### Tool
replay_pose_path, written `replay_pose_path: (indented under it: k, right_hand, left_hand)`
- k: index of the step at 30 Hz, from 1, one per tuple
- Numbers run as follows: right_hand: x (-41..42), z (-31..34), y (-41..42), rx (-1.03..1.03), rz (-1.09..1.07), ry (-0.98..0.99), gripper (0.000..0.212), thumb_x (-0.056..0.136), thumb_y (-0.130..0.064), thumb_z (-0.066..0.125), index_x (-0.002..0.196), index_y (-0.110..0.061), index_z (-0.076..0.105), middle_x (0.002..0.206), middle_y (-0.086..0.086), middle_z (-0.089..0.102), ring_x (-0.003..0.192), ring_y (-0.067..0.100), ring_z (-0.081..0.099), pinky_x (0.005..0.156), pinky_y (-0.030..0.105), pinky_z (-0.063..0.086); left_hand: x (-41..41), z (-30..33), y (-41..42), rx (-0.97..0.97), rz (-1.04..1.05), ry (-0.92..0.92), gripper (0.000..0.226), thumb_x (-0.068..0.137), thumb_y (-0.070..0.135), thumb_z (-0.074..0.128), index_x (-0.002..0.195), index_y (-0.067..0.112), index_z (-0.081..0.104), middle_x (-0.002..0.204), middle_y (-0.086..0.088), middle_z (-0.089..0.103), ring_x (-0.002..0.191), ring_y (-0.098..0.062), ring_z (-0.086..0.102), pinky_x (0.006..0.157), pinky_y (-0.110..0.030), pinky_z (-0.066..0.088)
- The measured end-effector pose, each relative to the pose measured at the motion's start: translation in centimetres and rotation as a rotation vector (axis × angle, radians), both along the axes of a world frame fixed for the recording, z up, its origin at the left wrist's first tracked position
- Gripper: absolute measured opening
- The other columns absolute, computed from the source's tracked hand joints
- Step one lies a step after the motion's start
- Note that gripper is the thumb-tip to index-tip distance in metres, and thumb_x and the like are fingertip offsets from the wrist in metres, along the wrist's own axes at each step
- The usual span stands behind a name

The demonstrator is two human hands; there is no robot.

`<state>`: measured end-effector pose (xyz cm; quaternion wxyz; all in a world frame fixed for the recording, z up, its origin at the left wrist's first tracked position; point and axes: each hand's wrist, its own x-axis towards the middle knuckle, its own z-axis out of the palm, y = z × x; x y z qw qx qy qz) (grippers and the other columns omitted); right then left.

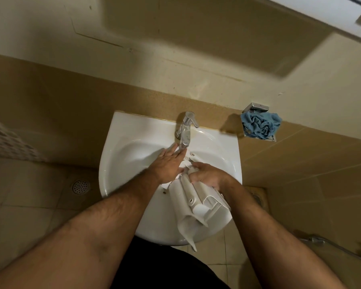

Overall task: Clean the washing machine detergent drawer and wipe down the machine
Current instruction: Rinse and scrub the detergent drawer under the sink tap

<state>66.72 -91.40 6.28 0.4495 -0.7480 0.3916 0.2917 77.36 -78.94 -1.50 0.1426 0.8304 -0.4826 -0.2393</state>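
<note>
Step in hand, as I read it: rinsing the detergent drawer [198, 200] at the sink [121, 161], machine wipe-down not started (no washing machine in view). The drawer, white plastic, lies in the basin at a slant, its far end under the tap [186, 130], its near end overhanging the front rim toward the person.

To do it well: keep the far end under the spout so water runs through the compartments, tilt so it drains into the basin and not off the overhanging end onto the floor. Rub corners and the underside where residue cakes. Whether water is running I cannot tell; no clear stream shows. One hand should steady the drawer the whole time, since wet plastic slips.

Grip:
- left hand [168, 165]: flat, fingers stretched out and together, pointing to the spout, palm down on the drawer's far end. Not grasping, more pressing or rubbing. Fingertips sit just beside the spout tip, contact with it unclear.
- right hand [206, 174]: fingers curled down over the drawer's middle part, thumb side hidden. Looks like a loose clasp holding the drawer in place, but how tight I cannot tell since the fingertips are hidden behind plastic.

A blue cloth [259, 125] sits bunched on a wall holder [255, 108] right of the sink, well apart from both hands (likely for the wiping later). Floor drain [80, 186] left of the sink.
</note>
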Motion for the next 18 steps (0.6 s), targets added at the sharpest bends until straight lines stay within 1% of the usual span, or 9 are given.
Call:
replay_pose_path:
  k: [2,4,6,8,10,12,15,16,18]
  right_hand:
    - [0.2,0.3,-0.4,-0.01,-0.011,-0.005,0.083,0.068,-0.019,0.07,0.146,-0.02,0.043,0.138,0.002,0.052,0.123,0.018,0.05,0.101,0.029,0.04]
    - [0.3,0.3,-0.4,-0.027,-0.027,-0.029,0.081,0.068,-0.02,0.071,0.145,-0.02,0.044,0.139,0.003,0.052,0.123,0.019,0.05,0.099,0.028,0.04]
    - [0.2,0.2,-0.2,-0.034,-0.028,-0.045,0.074,0.073,-0.017,0.07,0.143,-0.02,0.046,0.137,0.004,0.053,0.117,0.019,0.053,0.092,0.028,0.042]
    - [0.0,0.2,0.0,-0.018,-0.063,-0.04,0.066,0.077,-0.015,0.067,0.14,-0.02,0.048,0.124,0.003,0.059,0.101,0.019,0.06,0.08,0.028,0.048]
    - [-0.4,0.3,-0.2,-0.01,-0.084,-0.044,0.064,0.076,-0.016,0.066,0.137,-0.021,0.05,0.111,0.002,0.063,0.093,0.02,0.063,0.083,0.032,0.053]
    - [-0.4,0.5,-0.6,0.002,-0.066,-0.024,0.067,0.073,-0.02,0.067,0.138,-0.021,0.049,0.112,0.004,0.064,0.097,0.024,0.064,0.092,0.04,0.053]
    - [-0.2,1.2,-0.9,0.041,-0.007,0.044,0.065,0.081,-0.018,0.066,0.142,-0.022,0.043,0.109,0.002,0.062,0.091,0.021,0.064,0.082,0.032,0.055]
    - [-0.2,1.4,-0.9,0.044,0.013,0.061,0.067,0.082,-0.018,0.065,0.144,-0.023,0.04,0.112,0.002,0.061,0.092,0.021,0.063,0.081,0.031,0.054]
    - [-0.1,1.5,-0.9,0.025,0.071,0.087,0.074,0.082,-0.018,0.065,0.149,-0.023,0.034,0.131,0.004,0.054,0.107,0.021,0.058,0.085,0.031,0.05]
  left_hand:
    - [0.2,-0.2,0.3,-0.022,0.017,0.039,0.066,0.104,0.038,0.038,0.157,0.019,0.003,0.165,0.003,0.004,0.151,-0.016,-0.01,0.123,-0.04,0.004]
    - [0.0,-0.4,0.6,-0.074,0.054,0.118,0.06,0.105,0.032,0.036,0.157,0.019,0.007,0.165,0.004,0.007,0.151,-0.016,-0.006,0.123,-0.032,0.003]
    - [-0.4,-0.6,0.9,-0.146,0.11,0.156,0.055,0.106,0.024,0.037,0.156,0.018,0.015,0.164,0.004,0.012,0.152,-0.015,0.002,0.12,-0.025,0.003]
    - [-0.8,-0.7,1.4,-0.203,0.206,0.193,0.05,0.104,0.02,0.043,0.152,0.018,0.031,0.16,0.002,0.028,0.148,-0.016,0.022,0.118,-0.024,0.015]
    - [-1.2,-0.8,1.8,-0.203,0.243,0.194,0.047,0.103,0.018,0.044,0.15,0.016,0.038,0.157,-0.001,0.034,0.144,-0.017,0.033,0.116,-0.027,0.025]
    - [-1.6,-1.0,1.8,-0.167,0.172,0.119,0.05,0.104,0.018,0.04,0.152,0.013,0.03,0.161,-0.002,0.025,0.148,-0.017,0.024,0.118,-0.027,0.02]
    - [-1.6,-1.1,1.3,-0.092,0.086,0.114,0.057,0.106,0.024,0.034,0.157,0.014,0.009,0.165,0.001,0.002,0.152,-0.02,-0.002,0.122,-0.03,0.005]
    - [-1.4,-1.0,1.3,-0.062,0.061,0.114,0.059,0.106,0.028,0.033,0.157,0.016,0.006,0.165,0.003,-0.002,0.152,-0.021,-0.006,0.122,-0.032,0.004]
    - [-0.9,-1.1,1.3,-0.019,0.002,0.07,0.06,0.106,0.035,0.031,0.157,0.018,0.005,0.165,0.005,-0.006,0.151,-0.021,-0.009,0.123,-0.036,0.005]
